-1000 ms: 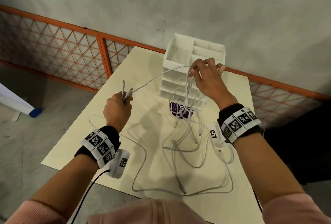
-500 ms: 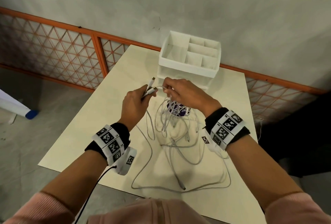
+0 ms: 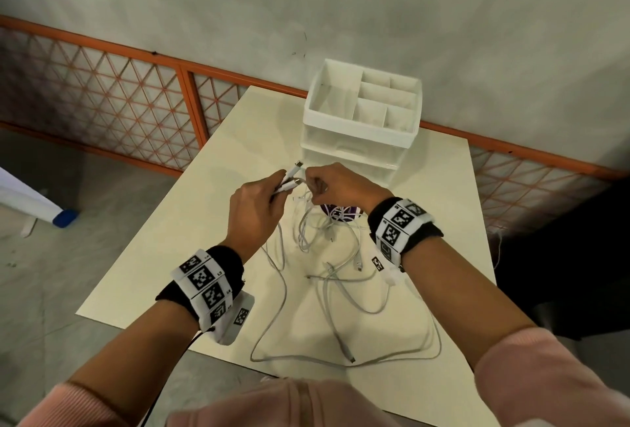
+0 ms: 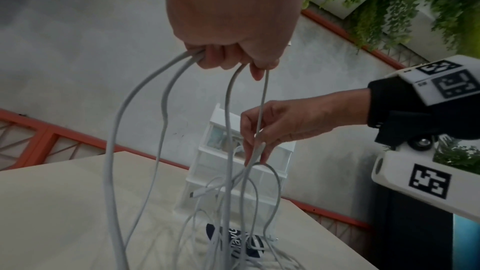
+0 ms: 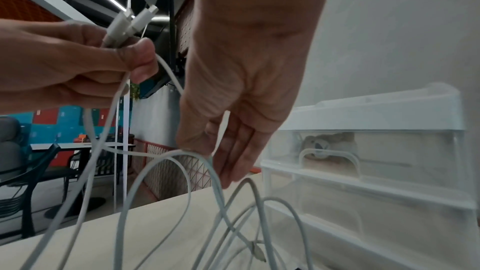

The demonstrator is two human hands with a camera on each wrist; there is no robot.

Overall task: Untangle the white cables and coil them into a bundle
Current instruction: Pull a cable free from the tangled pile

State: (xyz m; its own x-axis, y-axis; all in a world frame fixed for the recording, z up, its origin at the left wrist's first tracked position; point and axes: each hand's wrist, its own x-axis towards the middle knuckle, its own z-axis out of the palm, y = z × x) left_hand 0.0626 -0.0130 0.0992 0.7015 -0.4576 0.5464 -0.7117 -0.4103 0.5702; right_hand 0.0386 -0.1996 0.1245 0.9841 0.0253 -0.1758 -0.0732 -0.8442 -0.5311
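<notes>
grey wall and an orange lattice rail (image 3: 102, 95) back a pale table (image 3: 191, 222), where a white drawer organiser (image 3: 361, 126) stands at the far side. the left hand (image 3: 254, 211) is curled round several white cables (image 3: 341, 293) just below their plugs (image 3: 296, 175), which stick up past the knuckles, while the right hand (image 3: 337, 184) pinches one strand between thumb and fingertips (image 4: 255, 151) close beside it. by my judgement the work is at an early-to-middle stage: a few ends are gathered together in one fist, but most of the length lies in crossed loops on the table or hangs snarled under the hands, and no coil has been started. how many cables there are is hard to count, and a dark purple item (image 3: 341, 213) under the tangle is mostly covered, possibly a label or small pouch. the near table edge is cut off by a pink sleeve (image 3: 552, 379).
</notes>
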